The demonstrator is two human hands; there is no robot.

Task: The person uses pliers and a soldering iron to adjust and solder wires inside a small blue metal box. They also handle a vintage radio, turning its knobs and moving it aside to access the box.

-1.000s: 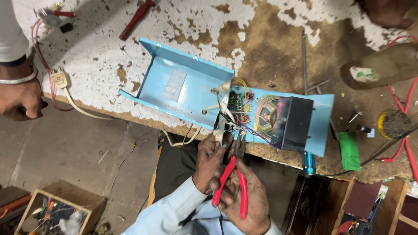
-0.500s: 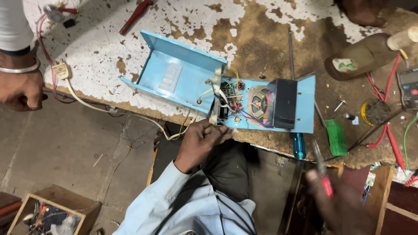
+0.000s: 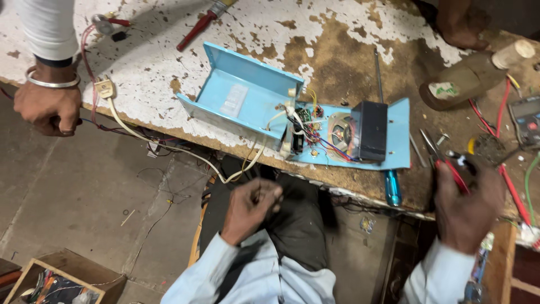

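An opened light-blue metal case (image 3: pixel 242 95) lies on the worn bench (image 3: pixel 337 50), its base plate carrying a small circuit board, coloured wires (image 3: pixel 306 126), a speaker and a black block (image 3: pixel 368 130). My left hand (image 3: pixel 253 205) is curled into a fist below the bench edge, just under the case and beside a hanging white cord (image 3: pixel 169 147). I cannot see anything in it. My right hand (image 3: pixel 467 209) is at the bench's right end, gripping red-handled pliers (image 3: pixel 447 160) whose jaws rest on the top.
A blue-handled screwdriver (image 3: pixel 392 187) lies at the bench edge. Another person's braceleted hand (image 3: pixel 48 107) holds wires at left, near a white plug (image 3: pixel 105 88). A brown bottle (image 3: pixel 467 81), a meter (image 3: pixel 526 118), a red-handled tool (image 3: pixel 197 28) and a floor box (image 3: pixel 50 281) are around.
My right hand has carried the red pliers from the case's wiring out to the right end of the bench. My left hand has dropped away from the wires and closed.
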